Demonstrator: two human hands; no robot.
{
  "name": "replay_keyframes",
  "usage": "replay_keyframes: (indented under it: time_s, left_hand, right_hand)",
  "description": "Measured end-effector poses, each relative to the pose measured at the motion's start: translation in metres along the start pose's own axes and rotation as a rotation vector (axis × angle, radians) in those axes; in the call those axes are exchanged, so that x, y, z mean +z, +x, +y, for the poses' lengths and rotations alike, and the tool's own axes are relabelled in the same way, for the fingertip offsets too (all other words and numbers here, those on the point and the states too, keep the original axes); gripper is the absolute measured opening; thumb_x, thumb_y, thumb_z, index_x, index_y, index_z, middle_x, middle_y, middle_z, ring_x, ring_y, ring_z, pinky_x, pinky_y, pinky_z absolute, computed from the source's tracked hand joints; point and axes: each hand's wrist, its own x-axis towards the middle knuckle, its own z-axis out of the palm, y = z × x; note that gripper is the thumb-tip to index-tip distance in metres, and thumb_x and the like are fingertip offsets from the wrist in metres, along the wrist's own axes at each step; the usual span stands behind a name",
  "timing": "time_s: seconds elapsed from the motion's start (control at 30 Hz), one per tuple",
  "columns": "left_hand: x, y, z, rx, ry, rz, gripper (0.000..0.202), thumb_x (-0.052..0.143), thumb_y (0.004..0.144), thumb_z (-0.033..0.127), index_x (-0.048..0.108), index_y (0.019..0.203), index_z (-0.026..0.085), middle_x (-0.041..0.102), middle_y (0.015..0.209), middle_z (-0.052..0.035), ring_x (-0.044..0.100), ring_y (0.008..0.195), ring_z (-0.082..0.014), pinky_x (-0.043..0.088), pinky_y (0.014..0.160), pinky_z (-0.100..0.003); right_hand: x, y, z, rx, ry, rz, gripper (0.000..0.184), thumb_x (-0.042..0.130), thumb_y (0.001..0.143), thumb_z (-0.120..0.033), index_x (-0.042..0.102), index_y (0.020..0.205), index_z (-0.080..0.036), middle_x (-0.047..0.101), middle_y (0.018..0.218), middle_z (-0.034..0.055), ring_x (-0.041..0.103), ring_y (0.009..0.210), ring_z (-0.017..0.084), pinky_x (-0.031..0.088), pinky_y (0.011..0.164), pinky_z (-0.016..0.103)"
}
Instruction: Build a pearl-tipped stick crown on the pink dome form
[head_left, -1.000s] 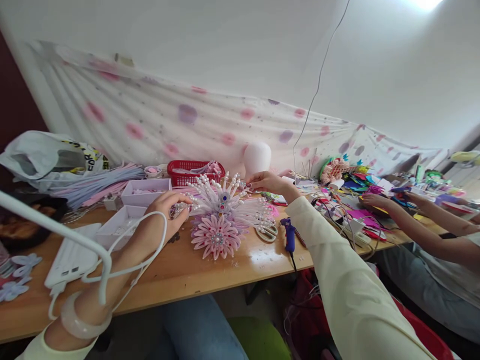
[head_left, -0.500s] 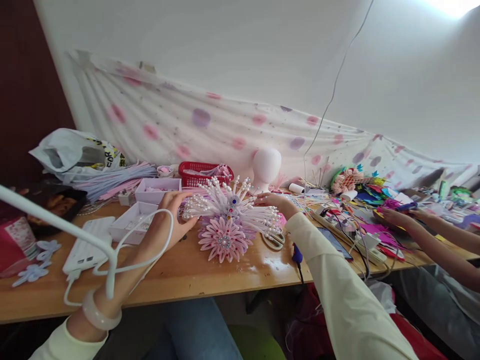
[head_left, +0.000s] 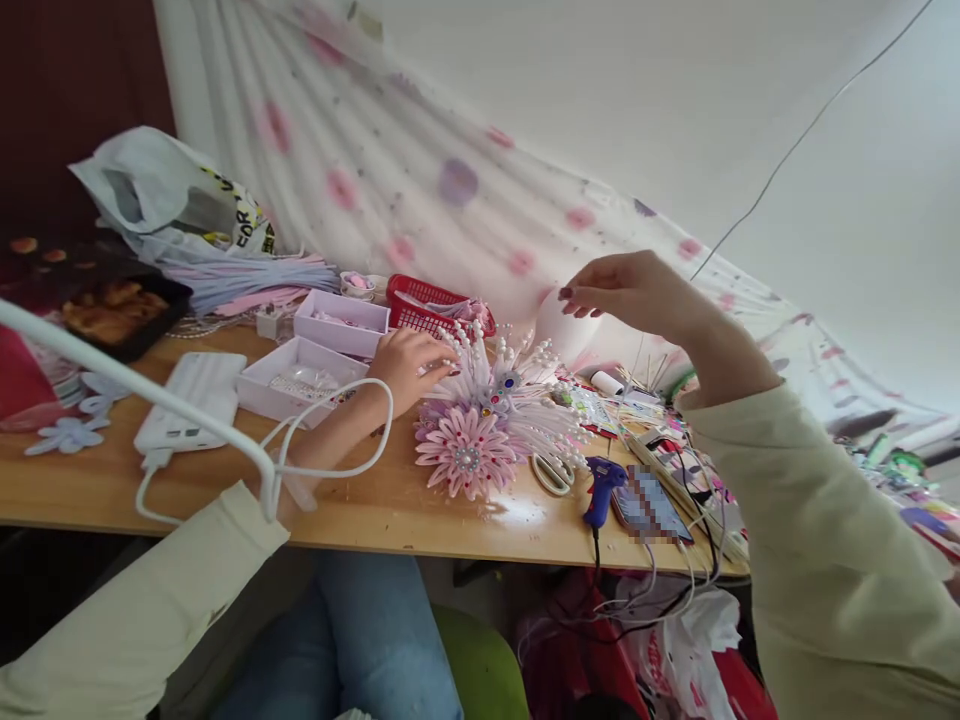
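A headpiece of pink and lilac flowers, pearl-tipped white sprays and coloured gems [head_left: 469, 455] rests on the table. My left hand [head_left: 409, 368] is at its left side, fingers stretched toward the pearl tips and seeming to touch them. Raised above the table, my right hand [head_left: 637, 288] has loosely bent fingers pointing down, with nothing visible in them. Behind those fingertips stands a white mannequin head [head_left: 564, 330], partly hidden by the hand. Scissors [head_left: 553, 476] lie partly under the headpiece's right side, and a blue glue gun [head_left: 602, 490] lies near the front edge.
White boxes of beads [head_left: 274, 385] and a red basket [head_left: 431, 318] stand behind my left hand. A power bank [head_left: 191, 400] with a looping white cable is at left, near a white lamp arm [head_left: 135, 375]. A phone [head_left: 651, 505] and cables lie right.
My right hand has left the headpiece's side and risen in front of the mannequin head. My left hand stays by the headpiece's left side. The view has tilted and turned left.
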Motion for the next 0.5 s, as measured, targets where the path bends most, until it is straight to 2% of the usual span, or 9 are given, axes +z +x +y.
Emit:
replay_keyframes:
  time_s: [0.07,0.17,0.27,0.33,0.43,0.5]
  left_hand:
    - [0.003,0.007,-0.006,-0.049,-0.043,-0.031,0.014,0.066,0.088,0.026,0.077,0.098,0.024,0.075,0.101,-0.0055,0.063,0.105,-0.0259,0.042,0.100,-0.045]
    - [0.009,0.014,-0.012,-0.076,-0.088,-0.048,0.015,0.064,0.089,0.027,0.075,0.099,0.022,0.074,0.107,-0.0070,0.062,0.109,-0.0266,0.041,0.101,-0.045]
    - [0.015,0.020,-0.015,-0.083,-0.141,-0.083,0.018,0.061,0.089,0.025,0.073,0.101,0.020,0.072,0.109,-0.0087,0.063,0.109,-0.0260,0.044,0.098,-0.041]
    - [0.017,0.024,-0.016,-0.098,-0.185,-0.127,0.019,0.060,0.088,0.024,0.073,0.101,0.018,0.074,0.106,-0.0081,0.066,0.102,-0.0244,0.047,0.091,-0.036]
    - [0.015,0.030,-0.021,-0.135,-0.244,-0.192,0.018,0.061,0.086,0.025,0.075,0.095,0.018,0.076,0.092,-0.0051,0.068,0.088,-0.0222,0.048,0.079,-0.030]
    - [0.014,0.034,-0.024,-0.158,-0.276,-0.215,0.018,0.064,0.084,0.029,0.076,0.091,0.018,0.076,0.086,-0.0037,0.068,0.083,-0.0213,0.046,0.073,-0.028]
  right_hand:
    - [0.017,0.009,-0.024,-0.118,-0.172,-0.038,0.013,0.070,0.080,-0.030,0.074,0.077,-0.018,0.074,0.074,0.0035,0.068,0.071,0.017,0.054,0.075,0.033]
    - [0.047,0.021,-0.046,-0.296,-0.337,-0.131,0.014,0.065,0.084,-0.027,0.075,0.082,-0.017,0.073,0.078,0.0027,0.067,0.074,0.018,0.052,0.076,0.034]
    - [0.073,0.034,-0.051,-0.474,-0.464,-0.298,0.020,0.063,0.086,-0.029,0.076,0.096,-0.017,0.073,0.096,0.0068,0.067,0.085,0.021,0.050,0.080,0.035]
    - [0.087,0.041,-0.048,-0.553,-0.547,-0.380,0.026,0.066,0.085,-0.032,0.074,0.106,-0.017,0.072,0.107,0.0101,0.065,0.095,0.024,0.049,0.086,0.038]
    - [0.099,0.049,-0.041,-0.549,-0.599,-0.485,0.032,0.070,0.084,-0.033,0.071,0.112,-0.018,0.073,0.112,0.0104,0.065,0.099,0.025,0.049,0.087,0.038]
    - [0.100,0.052,-0.039,-0.490,-0.605,-0.547,0.026,0.066,0.087,-0.031,0.072,0.110,-0.020,0.075,0.107,0.0079,0.067,0.092,0.023,0.049,0.082,0.035]
